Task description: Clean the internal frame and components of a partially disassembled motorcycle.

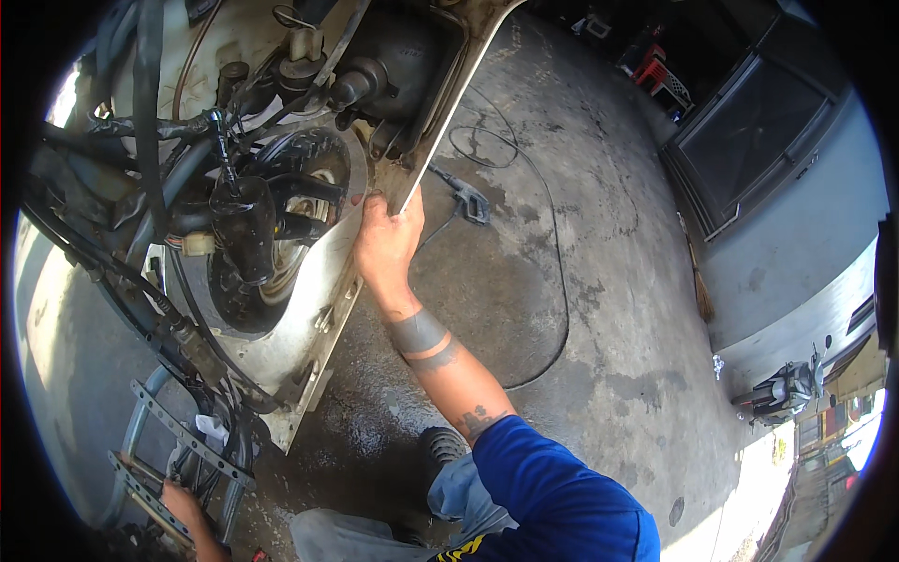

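One long white bodywork panel [480, 39] slants up-right from my nearer right hand [386, 241], gripping its lower corner; left hand [184, 506] grip, I can't tell.

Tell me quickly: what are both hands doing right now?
Left hand: at the metal frame; its grip cannot be told.
Right hand: closed on the edge of the white panel.

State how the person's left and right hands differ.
The right hand grips the edge of a pale panel; the left hand is at a perforated metal frame.
The right hand is near the picture's middle and looks larger; the left hand is low at the left, its fingers hard to make out.
Both are bare.
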A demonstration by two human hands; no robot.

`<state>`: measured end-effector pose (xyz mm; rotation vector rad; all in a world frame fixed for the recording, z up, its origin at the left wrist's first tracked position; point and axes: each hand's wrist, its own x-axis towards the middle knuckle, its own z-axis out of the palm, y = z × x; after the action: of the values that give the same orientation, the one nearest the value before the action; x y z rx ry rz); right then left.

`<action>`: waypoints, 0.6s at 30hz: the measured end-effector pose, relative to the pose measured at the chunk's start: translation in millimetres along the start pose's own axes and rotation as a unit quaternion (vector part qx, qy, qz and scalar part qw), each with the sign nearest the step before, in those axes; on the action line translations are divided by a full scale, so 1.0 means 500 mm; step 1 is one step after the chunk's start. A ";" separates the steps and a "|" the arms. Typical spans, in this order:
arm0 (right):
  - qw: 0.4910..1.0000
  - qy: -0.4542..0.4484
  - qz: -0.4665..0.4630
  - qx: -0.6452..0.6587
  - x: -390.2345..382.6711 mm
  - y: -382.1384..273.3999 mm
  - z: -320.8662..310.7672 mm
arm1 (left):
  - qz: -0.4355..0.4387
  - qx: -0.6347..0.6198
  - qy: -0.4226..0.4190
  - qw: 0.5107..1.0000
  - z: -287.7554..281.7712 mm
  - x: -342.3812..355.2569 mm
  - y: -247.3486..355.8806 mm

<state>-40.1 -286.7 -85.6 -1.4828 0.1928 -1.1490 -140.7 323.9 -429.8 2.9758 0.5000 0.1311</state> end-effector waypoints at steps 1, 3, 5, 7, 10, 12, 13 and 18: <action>1.000 -0.003 0.000 -0.007 -0.001 -0.003 0.000 | -0.007 -0.048 0.104 0.993 0.011 -0.011 -0.005; 1.000 0.003 0.004 0.010 -0.001 -0.002 0.003 | -0.019 -0.068 0.108 0.992 0.012 -0.006 -0.007; 0.999 0.009 0.006 0.030 0.009 -0.001 -0.001 | -0.032 -0.090 0.115 0.989 0.007 0.010 0.008; 1.000 0.005 0.009 0.006 0.018 0.005 -0.016 | -0.062 -0.082 0.068 0.992 -0.004 0.030 0.029; 1.000 -0.001 0.004 -0.003 0.008 0.005 0.000 | -0.150 -0.088 0.069 0.982 -0.036 0.010 0.082; 1.000 -0.008 0.008 0.004 -0.014 -0.006 0.034 | -0.127 -0.097 0.070 0.985 0.000 -0.007 0.032; 1.000 -0.015 0.017 0.002 -0.014 -0.008 0.031 | -0.044 -0.203 -0.014 0.978 -0.016 -0.028 0.098; 0.997 -0.013 -0.001 0.075 0.011 0.017 -0.001 | 0.037 -0.175 0.056 0.982 -0.116 -0.011 0.209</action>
<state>-33.8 -293.6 -89.8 -1.3637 0.0849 -1.1205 -118.4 230.4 -358.8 2.6510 0.3377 0.3568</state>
